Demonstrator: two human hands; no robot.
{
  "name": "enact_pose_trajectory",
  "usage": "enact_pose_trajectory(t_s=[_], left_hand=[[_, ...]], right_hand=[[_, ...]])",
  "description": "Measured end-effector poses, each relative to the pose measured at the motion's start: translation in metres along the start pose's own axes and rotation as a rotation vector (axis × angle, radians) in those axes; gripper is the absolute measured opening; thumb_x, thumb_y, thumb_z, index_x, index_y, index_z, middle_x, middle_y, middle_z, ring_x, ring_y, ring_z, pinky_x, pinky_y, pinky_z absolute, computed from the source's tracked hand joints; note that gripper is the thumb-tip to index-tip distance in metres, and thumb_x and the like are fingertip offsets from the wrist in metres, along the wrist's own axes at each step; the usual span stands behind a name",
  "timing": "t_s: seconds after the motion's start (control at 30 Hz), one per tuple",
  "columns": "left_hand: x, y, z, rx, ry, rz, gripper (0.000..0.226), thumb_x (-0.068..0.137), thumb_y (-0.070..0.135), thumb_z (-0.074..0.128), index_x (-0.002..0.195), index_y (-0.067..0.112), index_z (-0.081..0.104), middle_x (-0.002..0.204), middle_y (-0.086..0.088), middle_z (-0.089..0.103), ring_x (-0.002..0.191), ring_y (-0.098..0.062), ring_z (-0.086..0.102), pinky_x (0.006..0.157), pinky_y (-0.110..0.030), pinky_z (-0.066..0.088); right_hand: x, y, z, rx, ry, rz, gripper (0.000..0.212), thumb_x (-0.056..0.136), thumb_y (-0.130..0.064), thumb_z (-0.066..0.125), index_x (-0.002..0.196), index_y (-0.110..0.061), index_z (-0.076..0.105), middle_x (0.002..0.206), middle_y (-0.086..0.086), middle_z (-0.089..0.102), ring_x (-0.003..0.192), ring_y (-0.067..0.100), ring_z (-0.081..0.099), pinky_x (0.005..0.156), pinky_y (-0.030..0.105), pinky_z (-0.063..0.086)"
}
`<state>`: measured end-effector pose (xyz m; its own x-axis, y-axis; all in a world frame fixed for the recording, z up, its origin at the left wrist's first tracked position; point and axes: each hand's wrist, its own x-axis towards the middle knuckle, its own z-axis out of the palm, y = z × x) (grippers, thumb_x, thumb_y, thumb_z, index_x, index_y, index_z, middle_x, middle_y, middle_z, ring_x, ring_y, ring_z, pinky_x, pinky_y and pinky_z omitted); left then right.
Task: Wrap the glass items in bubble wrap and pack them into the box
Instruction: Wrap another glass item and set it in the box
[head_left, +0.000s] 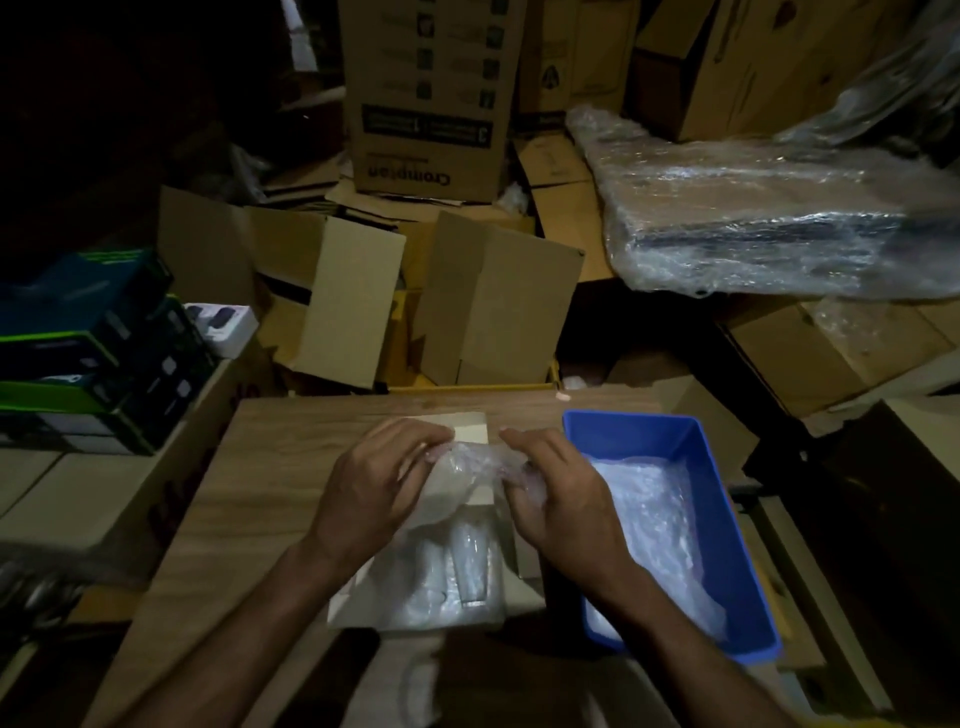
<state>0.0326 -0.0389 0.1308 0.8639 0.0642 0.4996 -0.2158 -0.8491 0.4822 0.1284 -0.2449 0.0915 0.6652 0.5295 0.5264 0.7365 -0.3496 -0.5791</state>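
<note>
A small open white cardboard box (353, 603) lies on the wooden table (260, 499) in front of me. Inside it rest wrapped glass items (462, 566), pale and cylindrical under bubble wrap. Both hands work a crumpled piece of bubble wrap (470, 462) over the far end of the box. My left hand (374, 483) pinches its left side with curled fingers. My right hand (556, 493) grips its right side. What the crumpled wrap encloses is hidden.
A blue plastic bin (727, 488) holding more bubble wrap stands just right of the box. Behind the table lie several open brown cartons (493, 301). Stacked dark product boxes (93, 353) sit at the left. A large plastic-wrapped bundle (753, 218) fills the upper right.
</note>
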Motion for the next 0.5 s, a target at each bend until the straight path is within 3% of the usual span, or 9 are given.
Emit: enact_pose_trajectory(t_s=[0.1,0.2,0.27,0.33,0.37,0.4,0.5], left_hand=[[-0.004,-0.002,-0.017,-0.198,-0.004,-0.180,0.014,0.102,0.023,0.057,0.109,0.019,0.069,0.100,0.013,0.071,0.096,-0.006,0.069,0.079,-0.023,0.056],[-0.003,-0.009,-0.023,-0.448,0.010,-0.368,0.014,0.102,0.009,0.053,0.106,0.011,0.066,0.094,-0.002,0.073,0.084,-0.013,0.072,0.070,-0.022,0.057],[-0.002,-0.013,-0.023,-0.612,0.060,-0.529,0.015,0.104,0.011,0.050,0.109,0.009,0.063,0.091,-0.009,0.074,0.077,-0.021,0.073,0.066,-0.029,0.058],[-0.003,-0.018,-0.024,-0.762,0.074,-0.725,0.018,0.105,0.016,0.048,0.113,0.009,0.062,0.092,-0.009,0.074,0.077,-0.023,0.072,0.067,-0.035,0.058],[-0.004,-0.024,-0.024,-0.854,0.061,-0.811,0.019,0.105,0.018,0.048,0.114,0.007,0.061,0.095,-0.011,0.073,0.079,-0.024,0.071,0.069,-0.037,0.057],[-0.006,-0.029,-0.025,-0.954,0.036,-0.873,0.020,0.105,0.019,0.048,0.114,0.006,0.061,0.097,-0.013,0.071,0.081,-0.025,0.070,0.071,-0.037,0.056],[-0.013,-0.040,-0.029,-1.248,-0.045,-1.001,0.020,0.097,0.019,0.053,0.108,0.005,0.062,0.096,-0.013,0.067,0.078,-0.024,0.067,0.072,-0.037,0.056]], right_hand=[[0.006,-0.003,-0.005,0.168,0.052,0.168,0.028,0.082,-0.012,0.076,0.108,-0.021,0.073,0.103,-0.010,0.071,0.098,0.002,0.064,0.083,0.018,0.051],[0.021,-0.006,-0.010,0.496,0.006,0.434,0.005,0.086,-0.011,0.077,0.086,-0.015,0.074,0.080,0.003,0.073,0.077,0.006,0.066,0.072,0.024,0.052],[0.028,-0.006,-0.012,0.603,-0.078,0.513,0.023,0.082,-0.027,0.084,0.094,-0.013,0.071,0.086,0.010,0.072,0.080,0.009,0.067,0.075,0.029,0.054],[0.030,-0.002,-0.010,0.533,-0.282,0.580,0.059,0.066,-0.049,0.092,0.115,-0.028,0.067,0.104,-0.009,0.073,0.096,0.001,0.069,0.085,0.021,0.055],[0.029,0.001,-0.008,0.500,-0.375,0.621,0.069,0.061,-0.051,0.094,0.120,-0.033,0.064,0.110,-0.013,0.073,0.101,-0.001,0.068,0.088,0.021,0.055],[0.027,0.004,-0.004,0.514,-0.440,0.653,0.069,0.062,-0.046,0.096,0.121,-0.032,0.064,0.111,-0.012,0.073,0.103,0.000,0.069,0.088,0.022,0.056],[0.023,0.011,0.010,0.679,-0.495,0.685,0.034,0.080,-0.015,0.086,0.110,-0.010,0.072,0.100,0.003,0.078,0.094,0.014,0.074,0.081,0.026,0.057]])
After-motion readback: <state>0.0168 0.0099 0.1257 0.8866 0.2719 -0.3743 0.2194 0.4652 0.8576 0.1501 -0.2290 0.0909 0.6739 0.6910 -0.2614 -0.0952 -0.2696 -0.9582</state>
